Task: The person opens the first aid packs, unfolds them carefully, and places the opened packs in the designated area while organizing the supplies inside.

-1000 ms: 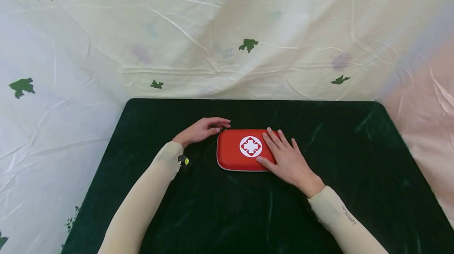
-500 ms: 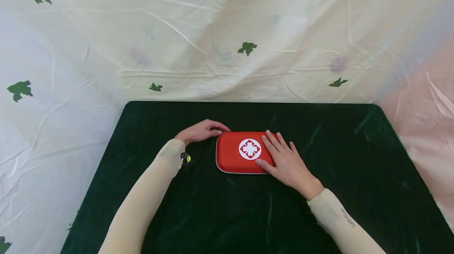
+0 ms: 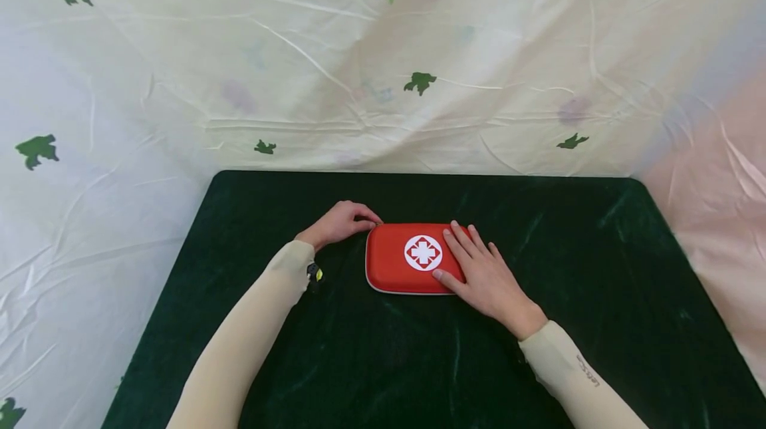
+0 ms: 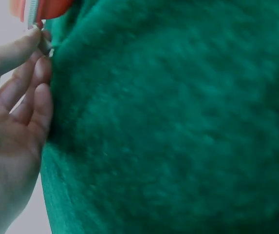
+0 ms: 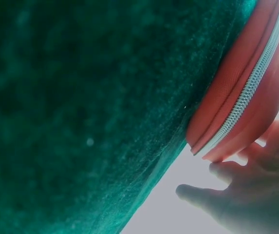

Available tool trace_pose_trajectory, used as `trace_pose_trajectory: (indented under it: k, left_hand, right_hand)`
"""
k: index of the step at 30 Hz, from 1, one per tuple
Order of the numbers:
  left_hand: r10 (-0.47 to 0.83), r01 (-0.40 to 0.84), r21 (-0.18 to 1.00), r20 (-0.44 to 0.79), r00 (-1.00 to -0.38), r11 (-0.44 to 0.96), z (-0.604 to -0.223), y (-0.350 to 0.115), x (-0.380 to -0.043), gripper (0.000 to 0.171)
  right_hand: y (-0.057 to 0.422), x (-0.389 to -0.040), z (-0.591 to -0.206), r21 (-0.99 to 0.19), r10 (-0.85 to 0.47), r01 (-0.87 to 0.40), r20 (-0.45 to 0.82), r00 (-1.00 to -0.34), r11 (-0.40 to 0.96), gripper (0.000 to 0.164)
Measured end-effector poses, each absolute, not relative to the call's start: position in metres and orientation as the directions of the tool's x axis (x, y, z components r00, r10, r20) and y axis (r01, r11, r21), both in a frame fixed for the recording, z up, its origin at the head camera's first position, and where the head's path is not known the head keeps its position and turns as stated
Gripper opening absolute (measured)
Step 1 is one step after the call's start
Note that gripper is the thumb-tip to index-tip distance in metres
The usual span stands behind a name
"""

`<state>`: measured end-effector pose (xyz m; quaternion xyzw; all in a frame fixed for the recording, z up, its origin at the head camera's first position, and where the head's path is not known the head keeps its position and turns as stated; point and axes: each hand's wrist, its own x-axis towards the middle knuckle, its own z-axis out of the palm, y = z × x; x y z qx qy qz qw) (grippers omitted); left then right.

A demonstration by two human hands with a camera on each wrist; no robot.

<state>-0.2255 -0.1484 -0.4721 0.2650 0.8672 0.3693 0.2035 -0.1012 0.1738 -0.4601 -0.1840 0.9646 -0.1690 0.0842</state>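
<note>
A red first-aid case [image 3: 391, 259] with a white cross emblem lies flat on the dark green cloth. At its far left corner, my left hand [image 3: 340, 224] pinches the zipper pull between thumb and index finger. In the left wrist view the small metal zipper pull [image 4: 46, 46] shows at the fingertips, just below the end of the white zipper [image 4: 31, 12]. My right hand [image 3: 487, 279] rests with spread, straight fingers on the right part of the lid. Seen from the right wrist, the zipper teeth [image 5: 246, 92] along the case's side are closed together.
The green velvet-covered table [image 3: 383, 362] has rounded far corners. Behind it and at the sides hangs a pale cloth [image 3: 323, 63] printed with green birds and leaves. A dark wrist strap [image 3: 314, 273] sits at the left sleeve.
My left fingers have come down from above the case's far left corner and drawn together on the zipper pull. My right hand and the case stay in place.
</note>
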Motion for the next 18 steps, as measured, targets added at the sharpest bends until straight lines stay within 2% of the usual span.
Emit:
trace_pose_trajectory:
  k: [6,18]
  left_hand:
    - [0.619,0.432,0.698,-0.021,-0.785,0.571,-0.477,-0.15,-0.224,0.014]
    - [0.625,0.522,0.572,0.021,-0.781,0.633,-0.473,-0.152,-0.212,0.015]
  right_hand:
    - [0.173,-0.101,-0.46,-0.356,-0.375,-0.316,-0.109,-0.921,0.88,0.09]
    - [0.173,-0.101,-0.46,-0.338,-0.367,-0.308,-0.123,-0.922,0.889,0.091]
